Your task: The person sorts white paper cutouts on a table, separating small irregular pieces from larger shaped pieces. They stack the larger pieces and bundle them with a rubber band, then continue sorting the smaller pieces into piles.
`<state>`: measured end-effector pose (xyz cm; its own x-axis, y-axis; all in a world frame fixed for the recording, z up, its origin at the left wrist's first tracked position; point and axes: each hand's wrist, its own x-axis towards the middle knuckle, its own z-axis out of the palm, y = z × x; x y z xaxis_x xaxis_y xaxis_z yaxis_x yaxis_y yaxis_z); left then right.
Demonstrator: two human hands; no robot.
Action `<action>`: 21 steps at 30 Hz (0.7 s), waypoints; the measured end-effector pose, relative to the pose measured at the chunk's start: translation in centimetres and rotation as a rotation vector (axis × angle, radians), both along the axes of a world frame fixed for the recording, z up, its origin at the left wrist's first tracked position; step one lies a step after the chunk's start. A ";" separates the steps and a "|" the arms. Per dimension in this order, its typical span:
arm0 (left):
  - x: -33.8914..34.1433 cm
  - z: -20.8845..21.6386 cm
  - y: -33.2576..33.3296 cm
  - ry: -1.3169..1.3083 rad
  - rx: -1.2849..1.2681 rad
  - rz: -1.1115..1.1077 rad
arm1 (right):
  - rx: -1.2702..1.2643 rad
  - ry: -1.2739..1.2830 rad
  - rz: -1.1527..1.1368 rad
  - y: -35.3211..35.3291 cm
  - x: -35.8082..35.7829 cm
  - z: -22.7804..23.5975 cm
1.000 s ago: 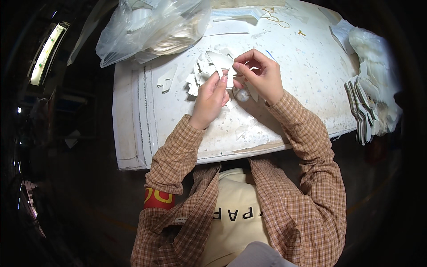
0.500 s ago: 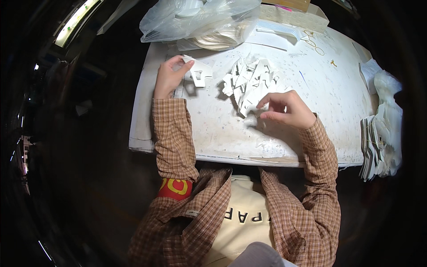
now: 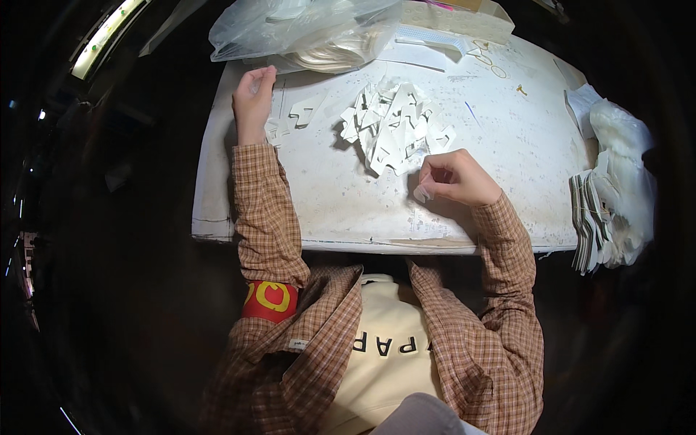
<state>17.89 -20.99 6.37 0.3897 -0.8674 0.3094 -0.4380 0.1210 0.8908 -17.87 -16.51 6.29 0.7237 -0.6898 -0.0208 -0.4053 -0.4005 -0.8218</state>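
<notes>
I see my left hand (image 3: 254,98) stretched out to the far left corner of the desk (image 3: 319,196), fingers loosely curled and half open, with nothing gripped that I can make out. Its fingertips sit right at the edge of the clear plastic bag (image 3: 304,32) that lies across the back of the desk. Just beside that hand's wrist lie a few loose white cut-out pieces (image 3: 293,116), flat on the surface.

My right hand (image 3: 457,177) rests near the desk's middle, closed into a loose fist, pinching a small white piece (image 3: 422,193) between thumb and fingers, low against the desk. Directly beyond it, touching or nearly touching the knuckles, is the pile of white cut-out pieces (image 3: 395,127), heaped and overlapping.

At the right edge a stack of white sheets (image 3: 591,221) hangs partly off the desk, with crumpled white material (image 3: 623,156) above it. A cardboard box (image 3: 457,18) stands at the back.
</notes>
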 end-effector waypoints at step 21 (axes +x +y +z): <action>-10.7 -1.8 0.8 0.081 -0.087 -0.344 | -0.723 -0.031 -0.397 -9.4 1.5 -0.9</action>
<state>7.14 -20.21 4.58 0.1063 -0.9238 0.3679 -0.2870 0.3258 0.9008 -16.42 -25.92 5.35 0.4164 -0.7300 0.5419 -0.6096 -0.6664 -0.4294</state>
